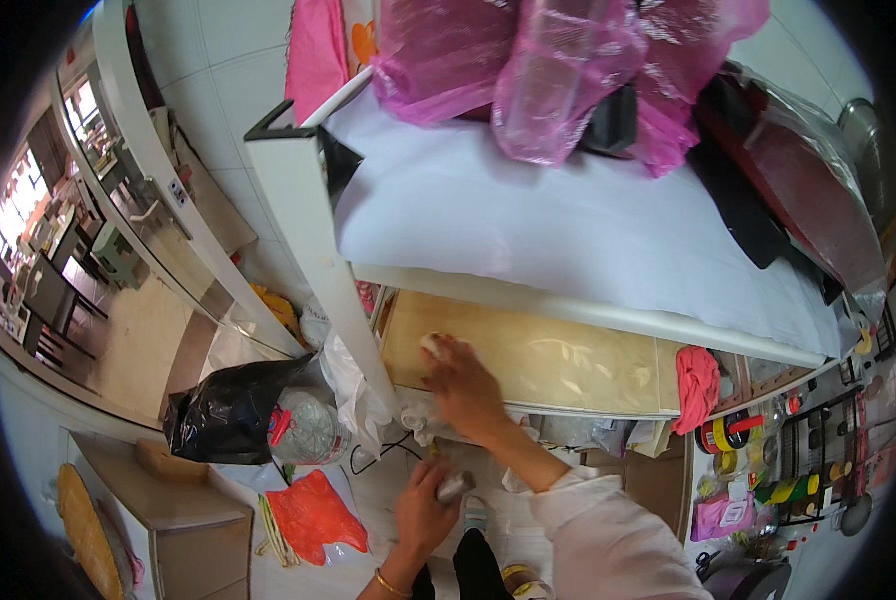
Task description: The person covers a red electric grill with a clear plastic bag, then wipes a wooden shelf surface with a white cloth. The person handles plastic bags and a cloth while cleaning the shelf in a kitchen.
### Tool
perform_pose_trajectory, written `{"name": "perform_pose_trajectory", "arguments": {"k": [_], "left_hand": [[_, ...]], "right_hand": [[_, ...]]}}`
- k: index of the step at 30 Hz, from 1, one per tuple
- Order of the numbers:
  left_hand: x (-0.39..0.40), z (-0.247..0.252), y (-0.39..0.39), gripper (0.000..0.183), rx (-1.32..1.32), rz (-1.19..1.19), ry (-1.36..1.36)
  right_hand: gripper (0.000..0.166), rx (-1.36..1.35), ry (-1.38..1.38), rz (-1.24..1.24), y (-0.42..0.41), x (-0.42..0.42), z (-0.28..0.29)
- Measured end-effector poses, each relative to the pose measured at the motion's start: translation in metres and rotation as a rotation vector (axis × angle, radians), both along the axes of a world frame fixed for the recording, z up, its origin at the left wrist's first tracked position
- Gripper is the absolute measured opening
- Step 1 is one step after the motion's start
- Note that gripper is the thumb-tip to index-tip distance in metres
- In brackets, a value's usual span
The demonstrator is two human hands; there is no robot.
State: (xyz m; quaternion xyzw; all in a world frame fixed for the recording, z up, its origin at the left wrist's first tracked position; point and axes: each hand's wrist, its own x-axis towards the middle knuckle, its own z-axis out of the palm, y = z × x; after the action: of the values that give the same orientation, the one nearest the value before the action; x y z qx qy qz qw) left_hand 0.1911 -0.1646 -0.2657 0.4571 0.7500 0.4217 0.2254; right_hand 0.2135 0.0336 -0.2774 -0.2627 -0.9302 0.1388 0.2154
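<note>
My right hand (463,382) reaches over a wooden board or shelf surface (523,349) with a glossy covering, under the white-covered upper shelf. Its fingers are bent round a small pale object (431,343), too blurred to name. Lower down, my left hand (425,502), with a yellow metal bangle at the wrist, holds a greyish, rounded object (456,487) above the floor; blur hides what it is. At the right end of the wooden surface hangs a coral-pink cloth (697,386).
Pink plastic bags (568,75) lie on the upper shelf (508,217). A black plastic bag (230,412), a large clear plastic bottle (309,427) and a red plastic bag (316,517) are at the left. Jars and packets fill a rack (800,450) at the right.
</note>
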Motion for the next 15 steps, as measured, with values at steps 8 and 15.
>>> {"name": "perform_pose_trajectory", "arguments": {"k": [8,15], "left_hand": [[-0.041,0.014,0.067,0.083,-0.067,-0.128,0.320],[-0.049,-0.026,0.084,0.092,-0.095,-0.132,0.415]], "right_hand": [[0.050,0.209,-0.081,-0.673,0.115,0.169,-0.004],[0.042,0.255,0.025,-0.222,0.047,-0.003,-0.035]]}}
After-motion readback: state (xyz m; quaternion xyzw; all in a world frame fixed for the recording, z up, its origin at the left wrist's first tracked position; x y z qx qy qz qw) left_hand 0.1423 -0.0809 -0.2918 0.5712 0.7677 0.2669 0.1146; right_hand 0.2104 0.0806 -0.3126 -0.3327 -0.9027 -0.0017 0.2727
